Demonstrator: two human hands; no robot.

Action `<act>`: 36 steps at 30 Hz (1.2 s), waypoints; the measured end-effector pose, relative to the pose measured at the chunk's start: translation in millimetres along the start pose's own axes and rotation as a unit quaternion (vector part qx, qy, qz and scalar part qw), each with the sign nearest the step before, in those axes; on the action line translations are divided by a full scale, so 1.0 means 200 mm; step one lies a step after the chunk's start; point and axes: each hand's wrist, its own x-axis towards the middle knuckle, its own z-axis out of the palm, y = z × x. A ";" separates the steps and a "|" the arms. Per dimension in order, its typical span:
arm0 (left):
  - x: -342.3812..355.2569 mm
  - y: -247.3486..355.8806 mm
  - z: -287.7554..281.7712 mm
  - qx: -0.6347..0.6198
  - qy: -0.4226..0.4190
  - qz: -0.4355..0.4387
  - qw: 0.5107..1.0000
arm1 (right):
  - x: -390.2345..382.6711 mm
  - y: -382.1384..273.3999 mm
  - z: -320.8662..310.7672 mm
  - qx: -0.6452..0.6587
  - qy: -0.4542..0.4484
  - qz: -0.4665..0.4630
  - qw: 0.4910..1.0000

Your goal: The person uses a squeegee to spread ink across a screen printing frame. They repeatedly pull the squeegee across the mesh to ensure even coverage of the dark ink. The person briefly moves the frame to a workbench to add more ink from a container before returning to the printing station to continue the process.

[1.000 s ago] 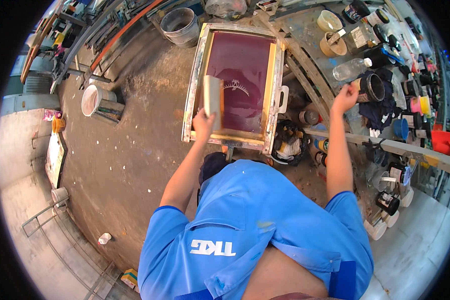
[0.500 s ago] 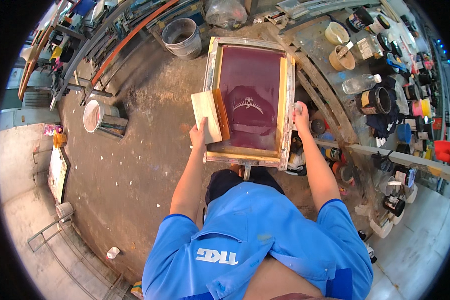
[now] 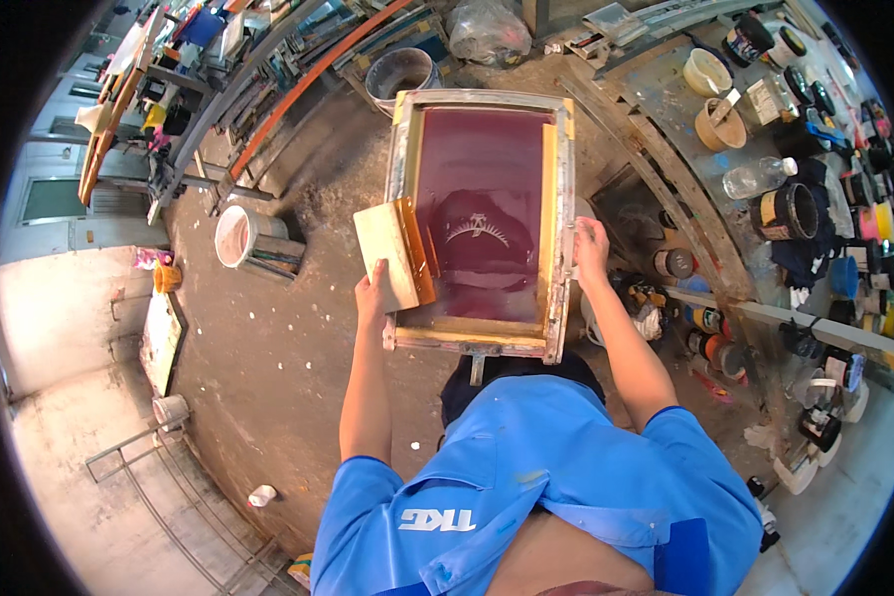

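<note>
A silkscreen frame (image 3: 566, 199) stands before my body, its mesh (image 3: 482, 179) dark maroon with a pale curved, spiked design in the lower half. Yellowish tape runs along its inner edges. My left hand (image 3: 371, 291) is closed on a squeegee (image 3: 385, 248), a pale wooden board with an amber blade, slanting over the frame's left side. Whether those fingers also grip the frame is hidden. At the right edge, my right hand (image 3: 591, 248) has its fingers curled against the frame's side. A small metal bracket (image 3: 478, 366) juts from the near edge.
On the right, a bench (image 3: 695, 119) carries ink tubs, a clear bottle (image 3: 760, 178) and a bowl (image 3: 720, 125). More jars sit beneath it. A bucket (image 3: 403, 75) is behind the frame; a white pail (image 3: 246, 236) stands on the floor at left. Racks of frames line the back left.
The frame, with the squeegee and both hands, has shifted left and nearer me against the floor. My view has turned somewhat left, and the frame now overlaps the back bucket.
</note>
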 end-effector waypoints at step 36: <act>1.89 2.75 1.81 -0.026 -0.435 0.116 0.892 | 0.66 -2.16 0.70 0.262 0.208 -0.246 0.910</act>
